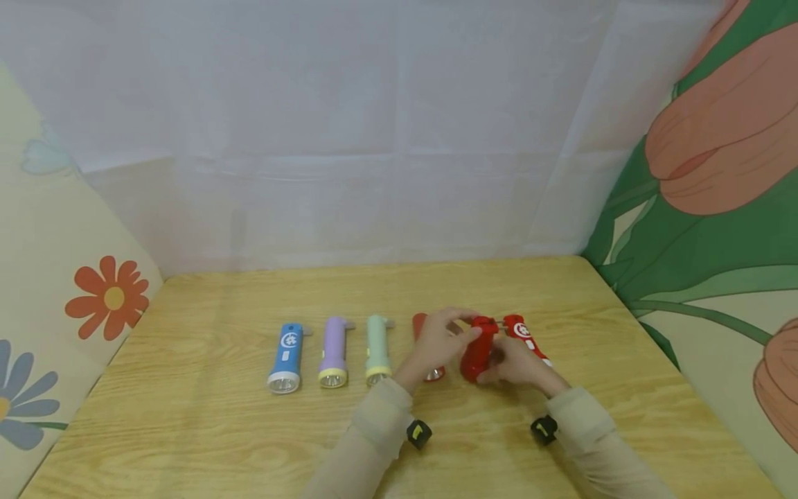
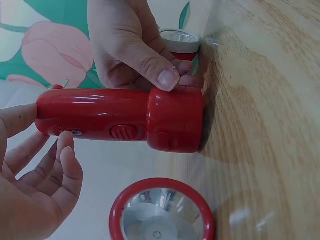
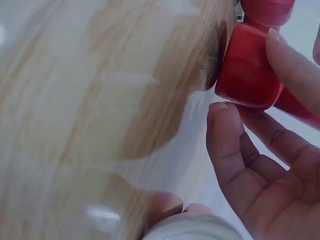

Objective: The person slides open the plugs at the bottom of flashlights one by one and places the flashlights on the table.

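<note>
A glossy red flashlight [image 1: 479,353] stands lens-end down on the table, leaning slightly, between my two hands. My left hand [image 1: 436,338] holds its narrow tail end at the top between thumb and fingers. Lower down, my right hand [image 1: 516,360] grips the wide head, its thumb on the side in the left wrist view. A ribbed switch [image 2: 124,132] shows on the body there. Just left of it lies another red flashlight [image 1: 420,323], partly hidden by my left hand. Right of my hands lies a red flashlight with a white emblem [image 1: 522,331], partly covered by my right hand.
To the left, a blue flashlight [image 1: 289,353], a purple one [image 1: 335,343] and a mint green one [image 1: 377,343] lie in a row, lenses toward me. They rest on a wood-grain table [image 1: 218,436]. A white sheet [image 1: 374,173] hangs behind, and flower-patterned panels [image 1: 717,277] flank the sides.
</note>
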Action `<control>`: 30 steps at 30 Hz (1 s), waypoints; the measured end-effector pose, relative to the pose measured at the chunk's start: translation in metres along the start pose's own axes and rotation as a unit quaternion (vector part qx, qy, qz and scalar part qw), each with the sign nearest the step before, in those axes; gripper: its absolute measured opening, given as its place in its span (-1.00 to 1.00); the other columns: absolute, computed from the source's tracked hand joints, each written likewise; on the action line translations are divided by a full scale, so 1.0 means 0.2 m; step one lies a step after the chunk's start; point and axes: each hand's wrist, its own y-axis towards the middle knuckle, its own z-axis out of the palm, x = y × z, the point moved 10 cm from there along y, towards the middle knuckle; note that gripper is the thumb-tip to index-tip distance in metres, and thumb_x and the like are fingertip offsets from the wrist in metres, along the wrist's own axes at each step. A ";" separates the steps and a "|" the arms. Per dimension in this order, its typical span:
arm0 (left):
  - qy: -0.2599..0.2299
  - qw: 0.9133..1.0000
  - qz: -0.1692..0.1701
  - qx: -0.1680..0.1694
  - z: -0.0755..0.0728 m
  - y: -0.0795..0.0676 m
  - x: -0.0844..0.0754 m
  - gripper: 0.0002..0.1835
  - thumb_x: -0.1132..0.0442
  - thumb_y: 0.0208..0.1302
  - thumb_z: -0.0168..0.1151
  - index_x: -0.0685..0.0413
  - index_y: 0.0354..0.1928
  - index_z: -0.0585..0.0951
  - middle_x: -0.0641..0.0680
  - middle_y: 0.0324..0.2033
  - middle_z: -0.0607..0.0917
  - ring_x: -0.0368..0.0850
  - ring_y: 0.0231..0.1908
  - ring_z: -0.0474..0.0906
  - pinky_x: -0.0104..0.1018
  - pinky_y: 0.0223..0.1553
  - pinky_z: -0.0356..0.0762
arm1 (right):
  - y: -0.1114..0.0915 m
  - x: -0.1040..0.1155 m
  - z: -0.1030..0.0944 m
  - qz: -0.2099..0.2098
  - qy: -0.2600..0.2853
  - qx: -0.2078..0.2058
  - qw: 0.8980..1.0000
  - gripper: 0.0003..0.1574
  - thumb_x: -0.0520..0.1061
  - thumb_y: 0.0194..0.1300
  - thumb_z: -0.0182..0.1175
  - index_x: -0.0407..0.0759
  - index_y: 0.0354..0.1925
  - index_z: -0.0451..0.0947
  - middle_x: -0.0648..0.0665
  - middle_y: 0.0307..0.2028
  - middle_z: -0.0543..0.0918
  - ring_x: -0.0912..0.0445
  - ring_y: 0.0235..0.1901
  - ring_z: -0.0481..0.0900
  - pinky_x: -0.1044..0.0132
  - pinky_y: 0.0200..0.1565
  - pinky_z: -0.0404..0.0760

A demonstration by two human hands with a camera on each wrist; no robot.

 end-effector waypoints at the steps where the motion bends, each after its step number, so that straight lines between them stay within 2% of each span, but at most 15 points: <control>1: 0.000 1.000 0.001 -0.001 0.00 0.00 0.00 -0.73 0.25 0.16 0.26 0.10 -0.07 0.62 0.02 -0.17 0.66 -0.25 -0.41 0.51 -0.45 -0.49 0.50 | 0.00 0.00 0.00 -0.003 0.001 0.003 1.000 -0.54 -0.11 -0.18 0.48 -0.26 -0.28 0.55 -0.01 -0.55 0.52 0.17 -0.53 0.42 0.33 -0.48 0.41; 6: 0.000 1.000 0.012 -0.009 0.00 0.00 -0.01 -0.74 0.29 0.17 0.25 0.15 -0.08 0.62 0.07 -0.21 0.67 -0.16 -0.34 0.54 -0.44 -0.38 0.50 | -0.01 0.01 0.00 -0.008 0.001 0.006 1.000 -0.60 -0.11 -0.17 0.47 -0.25 -0.35 0.56 0.00 -0.57 0.50 0.17 -0.54 0.39 0.34 -0.50 0.39; 11: 0.000 1.000 0.001 -0.015 0.00 0.01 0.00 -0.74 0.26 0.19 0.23 0.14 -0.07 0.62 0.04 -0.23 0.67 -0.19 -0.24 0.55 -0.44 -0.29 0.51 | -0.02 0.01 0.00 -0.006 -0.003 0.004 1.000 -0.63 -0.09 -0.16 0.46 -0.24 -0.39 0.56 0.02 -0.59 0.49 0.20 -0.58 0.39 0.36 -0.53 0.40; 21: -0.004 0.999 -0.020 -0.032 -0.02 0.02 0.04 -0.70 0.26 0.22 0.20 0.18 -0.01 0.58 0.05 -0.19 0.66 -0.16 -0.22 0.55 -0.40 -0.23 0.52 | -0.02 0.02 0.01 0.003 0.000 0.015 1.000 -0.61 -0.07 -0.10 0.43 -0.25 -0.31 0.59 0.03 -0.55 0.52 0.18 -0.54 0.41 0.35 -0.50 0.42; 30: -0.010 0.998 -0.043 -0.035 -0.01 0.02 0.07 -0.70 0.24 0.24 0.18 0.17 0.00 0.57 0.03 -0.15 0.66 -0.17 -0.20 0.55 -0.37 -0.20 0.52 | -0.04 0.01 0.02 0.012 0.019 0.024 0.999 -0.54 -0.09 -0.06 0.42 -0.31 -0.19 0.59 -0.07 -0.36 0.64 0.14 -0.43 0.49 0.29 -0.39 0.49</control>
